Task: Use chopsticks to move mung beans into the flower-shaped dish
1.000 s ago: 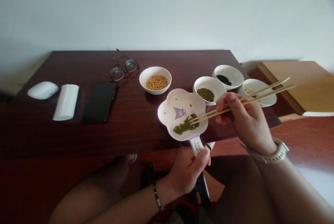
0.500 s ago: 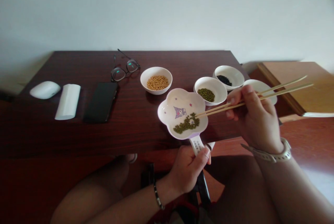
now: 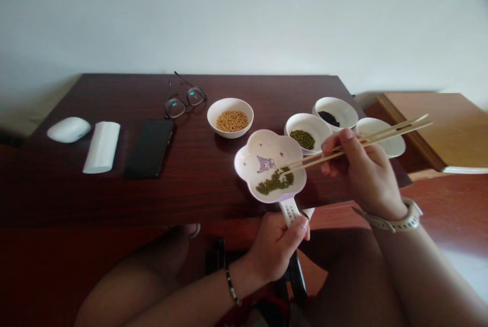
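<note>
My left hand (image 3: pixel 280 245) is closed around the handle of a white flower-shaped dish (image 3: pixel 253 146) with a cartoon print, held at the table's front edge. Green mung beans (image 3: pixel 271 184) lie in its near half. My right hand (image 3: pixel 360 172) grips a pair of wooden chopsticks (image 3: pixel 396 131), whose tips are among the beans; I cannot tell whether a bean is pinched. Just behind the dish stands a white bowl (image 3: pixel 322 131) with more mung beans. Farther back is a bowl (image 3: pixel 345 111) of black beans, and left of these a bowl (image 3: pixel 244 123) of yellow soybeans.
Another white bowl (image 3: pixel 396 146) sits partly behind my right hand. Eyeglasses (image 3: pixel 176 107), a black phone (image 3: pixel 150 148), a white cylinder-like object (image 3: pixel 102 147) and a rounded white object (image 3: pixel 69 129) lie on the dark table (image 3: pixel 190 184). A wooden surface (image 3: pixel 446 123) stands at right.
My right hand has moved left and a little forward, carrying the chopstick tips deeper among the beans. My left hand and the dish have hardly moved.
</note>
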Demonstrator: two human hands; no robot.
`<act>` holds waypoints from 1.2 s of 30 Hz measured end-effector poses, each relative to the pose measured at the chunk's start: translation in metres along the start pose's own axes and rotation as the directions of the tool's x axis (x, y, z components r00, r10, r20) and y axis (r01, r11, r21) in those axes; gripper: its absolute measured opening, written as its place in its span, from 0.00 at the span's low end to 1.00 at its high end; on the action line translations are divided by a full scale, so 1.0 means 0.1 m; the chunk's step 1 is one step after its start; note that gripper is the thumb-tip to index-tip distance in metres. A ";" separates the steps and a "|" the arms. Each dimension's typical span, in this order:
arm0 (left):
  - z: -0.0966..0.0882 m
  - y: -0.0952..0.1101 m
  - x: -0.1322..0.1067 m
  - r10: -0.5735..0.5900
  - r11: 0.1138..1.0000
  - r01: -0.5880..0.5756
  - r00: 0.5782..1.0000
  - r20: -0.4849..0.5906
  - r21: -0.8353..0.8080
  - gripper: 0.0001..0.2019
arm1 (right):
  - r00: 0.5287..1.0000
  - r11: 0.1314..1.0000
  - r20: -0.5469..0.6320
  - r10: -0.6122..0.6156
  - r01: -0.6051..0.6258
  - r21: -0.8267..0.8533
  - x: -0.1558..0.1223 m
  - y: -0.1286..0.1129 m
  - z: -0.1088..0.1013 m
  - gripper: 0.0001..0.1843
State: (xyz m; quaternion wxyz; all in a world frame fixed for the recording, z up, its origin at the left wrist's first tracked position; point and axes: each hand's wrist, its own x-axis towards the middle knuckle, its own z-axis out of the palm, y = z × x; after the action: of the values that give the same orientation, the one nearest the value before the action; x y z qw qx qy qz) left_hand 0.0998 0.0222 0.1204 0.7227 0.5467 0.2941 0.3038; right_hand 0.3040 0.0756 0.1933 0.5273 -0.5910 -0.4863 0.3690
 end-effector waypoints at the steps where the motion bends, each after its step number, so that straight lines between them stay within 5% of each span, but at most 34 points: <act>1: 0.00 0.00 0.00 -0.001 1.000 0.001 1.000 0.000 0.003 0.24 | 1.000 1.000 0.029 0.001 0.000 -0.014 -0.01 0.00 0.01 0.25; 36: 0.00 -0.02 0.01 0.031 1.000 -0.031 1.000 0.002 -0.003 0.24 | 1.000 1.000 -0.003 -0.007 0.007 -0.004 -0.02 0.00 0.02 0.24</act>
State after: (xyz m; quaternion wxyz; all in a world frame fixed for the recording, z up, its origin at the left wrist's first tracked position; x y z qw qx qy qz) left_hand 0.1006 0.0230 0.1186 0.7191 0.5503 0.2845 0.3148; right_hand 0.3014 0.0741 0.1926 0.5280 -0.5909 -0.4884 0.3655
